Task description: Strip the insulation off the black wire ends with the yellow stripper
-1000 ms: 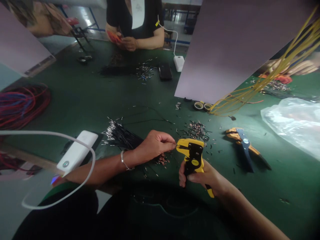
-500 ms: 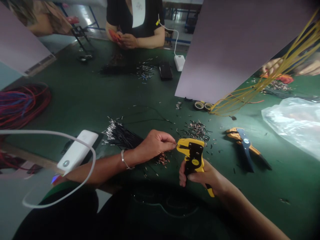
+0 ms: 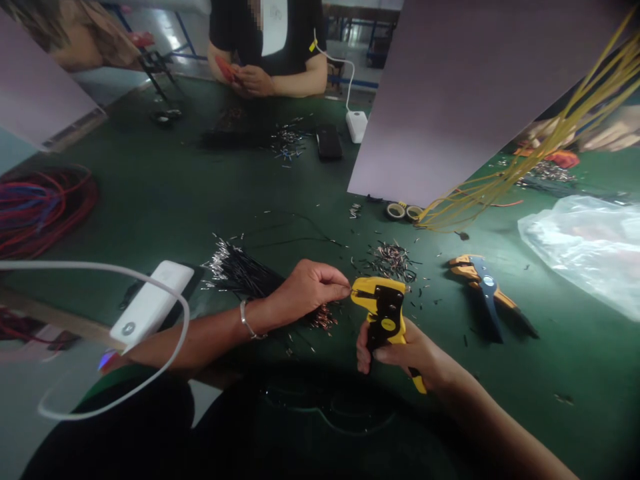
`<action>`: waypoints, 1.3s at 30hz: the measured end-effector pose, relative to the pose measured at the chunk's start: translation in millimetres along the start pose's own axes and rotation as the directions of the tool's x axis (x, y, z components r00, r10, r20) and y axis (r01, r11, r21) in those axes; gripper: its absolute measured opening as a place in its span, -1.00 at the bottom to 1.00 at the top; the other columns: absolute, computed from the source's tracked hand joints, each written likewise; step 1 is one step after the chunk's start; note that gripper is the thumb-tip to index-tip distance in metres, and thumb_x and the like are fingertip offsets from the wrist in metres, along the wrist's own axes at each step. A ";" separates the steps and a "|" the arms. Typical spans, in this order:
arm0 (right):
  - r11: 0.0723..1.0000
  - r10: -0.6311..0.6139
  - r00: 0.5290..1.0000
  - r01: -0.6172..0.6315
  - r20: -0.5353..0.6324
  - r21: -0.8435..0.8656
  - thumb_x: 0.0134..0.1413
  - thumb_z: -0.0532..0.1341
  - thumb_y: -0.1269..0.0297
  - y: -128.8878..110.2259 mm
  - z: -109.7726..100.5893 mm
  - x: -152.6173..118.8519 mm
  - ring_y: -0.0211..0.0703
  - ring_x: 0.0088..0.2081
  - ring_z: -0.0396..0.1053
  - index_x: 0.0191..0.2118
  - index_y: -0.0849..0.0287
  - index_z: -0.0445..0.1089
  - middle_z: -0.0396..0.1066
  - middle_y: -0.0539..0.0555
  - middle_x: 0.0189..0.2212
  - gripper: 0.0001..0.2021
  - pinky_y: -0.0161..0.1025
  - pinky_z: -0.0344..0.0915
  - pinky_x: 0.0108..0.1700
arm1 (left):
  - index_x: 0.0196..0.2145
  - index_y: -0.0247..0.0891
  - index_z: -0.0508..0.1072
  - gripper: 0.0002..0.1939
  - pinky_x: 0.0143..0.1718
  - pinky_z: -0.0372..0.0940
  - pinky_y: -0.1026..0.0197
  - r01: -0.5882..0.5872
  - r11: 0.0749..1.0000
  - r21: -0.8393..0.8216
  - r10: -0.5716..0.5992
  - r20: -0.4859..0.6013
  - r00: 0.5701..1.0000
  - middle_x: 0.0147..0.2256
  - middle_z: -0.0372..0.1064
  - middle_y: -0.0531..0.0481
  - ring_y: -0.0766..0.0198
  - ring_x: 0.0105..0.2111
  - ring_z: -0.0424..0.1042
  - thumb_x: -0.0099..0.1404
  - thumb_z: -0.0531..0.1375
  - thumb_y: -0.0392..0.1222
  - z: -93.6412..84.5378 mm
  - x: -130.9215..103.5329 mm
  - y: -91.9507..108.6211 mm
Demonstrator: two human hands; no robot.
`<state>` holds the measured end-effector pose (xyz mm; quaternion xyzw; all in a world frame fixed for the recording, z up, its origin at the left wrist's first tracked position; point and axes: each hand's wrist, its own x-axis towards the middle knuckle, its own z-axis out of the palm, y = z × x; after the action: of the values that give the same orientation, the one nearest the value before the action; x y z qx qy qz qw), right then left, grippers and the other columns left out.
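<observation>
My right hand (image 3: 400, 353) is wrapped round the handles of a yellow-and-black wire stripper (image 3: 387, 310), its jaws pointing left. At those jaws, the thumb and forefinger of my left hand (image 3: 315, 290) are pinched on a thin wire, mostly hidden by the fingers. Beneath my left hand and wrist lies a bundle of black wires (image 3: 247, 270), with silvery tips at the left and bare copper ends at the right. Just beyond the stripper sits a heap of short cut-off bits (image 3: 393, 259).
A blue-and-orange wire stripper (image 3: 483, 287) lies right, near a clear plastic bag (image 3: 590, 247). Left are a white power bank (image 3: 153, 300) with its cable and red-blue wire coils (image 3: 45, 207). Yellow wires (image 3: 530, 160) hang beside a grey panel (image 3: 430, 100). A co-worker's hands (image 3: 255, 80) are opposite.
The view has shifted very slightly. Both hands and the wire stripper keep the same pose against each other.
</observation>
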<state>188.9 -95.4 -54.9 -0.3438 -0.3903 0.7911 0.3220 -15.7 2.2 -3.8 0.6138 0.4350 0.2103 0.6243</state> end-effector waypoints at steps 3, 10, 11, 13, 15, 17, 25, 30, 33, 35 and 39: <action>1.000 0.005 1.000 -0.005 -0.019 -0.002 -0.09 0.35 0.27 -0.6 0.9 -0.4 -0.09 -0.40 0.41 -0.29 0.26 0.41 0.46 0.09 -0.47 -0.77 -0.11 0.34 -0.25 | -0.43 -0.31 0.56 -0.85 -0.56 0.19 0.37 -0.001 1.000 0.010 0.001 0.006 1.000 -0.52 0.44 0.02 0.44 -0.57 0.27 0.09 0.28 -0.17 -0.3 0.1 -1.0; 1.000 -0.004 1.000 0.004 -0.020 0.013 -0.08 0.36 0.27 0.8 0.3 -0.4 -0.12 -0.44 0.41 -0.31 0.26 0.41 0.45 0.07 -0.48 -0.78 -0.13 0.35 -0.29 | -0.42 -0.31 0.56 -0.84 -0.55 0.20 0.35 0.023 1.000 -0.005 -0.023 0.015 1.000 -0.54 0.41 0.03 0.43 -0.56 0.28 0.09 0.28 -0.16 -0.8 0.5 -3.6; 1.000 -0.006 1.000 0.006 -0.017 0.010 -0.08 0.36 0.27 0.8 0.3 -0.7 -0.12 -0.44 0.41 -0.31 0.26 0.41 0.45 0.07 -0.48 -0.78 -0.13 0.35 -0.29 | -0.42 -0.32 0.56 -0.85 -0.54 0.20 0.35 0.022 1.000 -0.006 -0.021 0.016 1.000 -0.54 0.41 0.03 0.43 -0.56 0.28 0.09 0.28 -0.16 -0.7 0.5 -3.6; 1.000 -0.010 1.000 0.010 -0.017 -0.004 -0.07 0.35 0.27 0.6 0.3 -1.3 -0.12 -0.44 0.41 -0.31 0.26 0.41 0.45 0.07 -0.49 -0.79 -0.13 0.35 -0.29 | -0.42 -0.32 0.56 -0.85 -0.54 0.20 0.35 0.019 1.000 -0.009 -0.019 0.020 1.000 -0.54 0.40 0.04 0.44 -0.56 0.27 0.09 0.28 -0.17 -0.5 0.6 -3.4; 1.000 -0.007 1.000 0.006 -0.026 -0.021 -0.06 0.34 0.26 0.3 0.1 -1.9 -0.11 -0.43 0.41 -0.31 0.26 0.41 0.45 0.07 -0.49 -0.79 -0.13 0.34 -0.30 | -0.42 -0.32 0.56 -0.86 -0.54 0.19 0.35 0.013 1.000 -0.008 -0.013 0.022 1.000 -0.54 0.40 0.04 0.44 -0.56 0.27 0.10 0.27 -0.18 -0.3 0.5 -3.1; 0.999 -0.002 1.000 0.001 -0.028 -0.035 -0.06 0.34 0.26 -0.3 -0.2 -2.2 -0.11 -0.43 0.41 -0.31 0.26 0.41 0.45 0.08 -0.48 -0.79 -0.13 0.34 -0.30 | -0.42 -0.31 0.56 -0.86 -0.54 0.19 0.36 0.002 1.000 0.001 -0.002 0.020 1.000 -0.54 0.41 0.04 0.44 -0.56 0.27 0.10 0.27 -0.18 -0.2 0.4 -3.0; 0.999 0.006 0.999 -0.007 -0.033 -0.044 -0.04 0.33 0.28 -1.7 -0.5 -1.9 -0.11 -0.44 0.41 -0.30 0.27 0.40 0.45 0.09 -0.49 -0.80 -0.14 0.33 -0.31 | -0.44 -0.32 0.56 -0.86 -0.53 0.19 0.35 -0.013 0.999 0.031 0.013 0.018 1.000 -0.54 0.41 0.04 0.44 -0.56 0.27 0.10 0.26 -0.19 -0.9 0.3 -2.0; 0.999 0.007 0.999 -0.009 -0.042 -0.036 -0.05 0.33 0.26 -2.4 0.3 -2.3 -0.13 -0.46 0.40 -0.32 0.27 0.40 0.44 0.07 -0.50 -0.79 -0.15 0.33 -0.32 | -0.43 -0.34 0.56 -0.85 -0.53 0.18 0.36 0.003 0.999 0.038 -0.003 0.016 1.000 -0.54 0.41 0.04 0.44 -0.56 0.27 0.10 0.26 -0.19 -0.9 1.1 -1.8; 0.999 0.015 0.999 -0.016 -0.036 -0.035 -0.06 0.34 0.25 -4.3 1.6 -2.3 -0.14 -0.46 0.40 -0.32 0.27 0.40 0.43 0.06 -0.51 -0.79 -0.16 0.33 -0.32 | -0.43 -0.34 0.57 -0.85 -0.52 0.19 0.35 0.010 0.999 0.042 -0.010 0.009 1.000 -0.53 0.42 0.03 0.43 -0.55 0.27 0.09 0.26 -0.19 -0.9 1.4 -1.9; 0.999 0.013 0.999 -0.014 -0.030 -0.029 -0.06 0.34 0.24 -5.1 2.3 -2.2 -0.14 -0.47 0.40 -0.33 0.27 0.40 0.43 0.06 -0.51 -0.78 -0.16 0.33 -0.33 | -0.42 -0.33 0.57 -0.84 -0.51 0.20 0.35 0.012 0.999 0.045 -0.012 0.006 1.000 -0.53 0.42 0.02 0.42 -0.54 0.28 0.09 0.26 -0.18 -1.2 1.4 -2.2; 1.000 0.012 0.999 -0.013 -0.037 -0.017 -0.06 0.34 0.25 -5.5 3.3 -1.9 -0.13 -0.47 0.41 -0.34 0.26 0.39 0.43 0.06 -0.52 -0.79 -0.15 0.33 -0.33 | -0.42 -0.34 0.57 -0.84 -0.53 0.17 0.35 0.010 0.999 0.044 -0.011 0.024 1.000 -0.55 0.40 0.04 0.43 -0.56 0.26 0.10 0.25 -0.18 -1.7 1.3 -3.2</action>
<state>188.7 -95.4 -48.2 -0.3636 -0.3891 0.7831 0.3211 -17.2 3.7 -7.0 0.6276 0.4350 0.1899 0.6171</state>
